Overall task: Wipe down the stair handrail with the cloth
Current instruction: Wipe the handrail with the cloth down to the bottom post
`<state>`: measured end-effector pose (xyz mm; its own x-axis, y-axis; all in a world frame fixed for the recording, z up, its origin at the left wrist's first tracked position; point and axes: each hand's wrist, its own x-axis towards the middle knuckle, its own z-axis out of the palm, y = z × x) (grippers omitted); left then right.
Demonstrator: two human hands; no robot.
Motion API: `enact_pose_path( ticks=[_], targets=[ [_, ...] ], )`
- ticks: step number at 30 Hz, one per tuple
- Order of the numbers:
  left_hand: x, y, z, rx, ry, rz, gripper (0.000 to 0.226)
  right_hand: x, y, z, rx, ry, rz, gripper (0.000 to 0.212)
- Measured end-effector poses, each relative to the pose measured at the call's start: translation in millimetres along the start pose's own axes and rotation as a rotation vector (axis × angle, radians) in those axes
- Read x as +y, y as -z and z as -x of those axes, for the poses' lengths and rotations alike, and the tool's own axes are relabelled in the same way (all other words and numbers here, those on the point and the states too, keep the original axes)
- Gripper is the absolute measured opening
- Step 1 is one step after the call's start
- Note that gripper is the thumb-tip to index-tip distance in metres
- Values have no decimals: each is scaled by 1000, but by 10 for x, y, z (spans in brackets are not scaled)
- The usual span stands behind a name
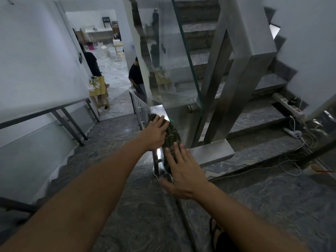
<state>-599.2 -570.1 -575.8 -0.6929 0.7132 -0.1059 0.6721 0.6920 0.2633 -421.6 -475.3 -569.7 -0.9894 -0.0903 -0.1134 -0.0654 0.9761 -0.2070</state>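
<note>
The cloth (171, 140) is being pressed flat onto the handrail (160, 110) under both spread palms, left hand (156, 133) ahead, right hand (181, 171) behind; nothing is being pinched. Draped loosely, it could be pushed off the rail's edge and dropped.

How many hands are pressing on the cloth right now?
2. The left hand lies flat on the far end of the cloth atop the handrail; the right hand presses its near end.
</note>
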Motion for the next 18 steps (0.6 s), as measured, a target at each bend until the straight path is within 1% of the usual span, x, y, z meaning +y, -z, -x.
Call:
enact_pose_path(
  ticks=[12,17,18],
  targets=[
    [-162,98,-201,-32,-33,23,52,-13,2,-198,8,-57,-32,95],
    [-205,104,-250,-10,-58,3,51,-56,6,-228,16,-60,-30,95],
    [-290,114,-487,-23,-66,1,51,52,-22,-444,24,-85,-48,95]
  ],
)
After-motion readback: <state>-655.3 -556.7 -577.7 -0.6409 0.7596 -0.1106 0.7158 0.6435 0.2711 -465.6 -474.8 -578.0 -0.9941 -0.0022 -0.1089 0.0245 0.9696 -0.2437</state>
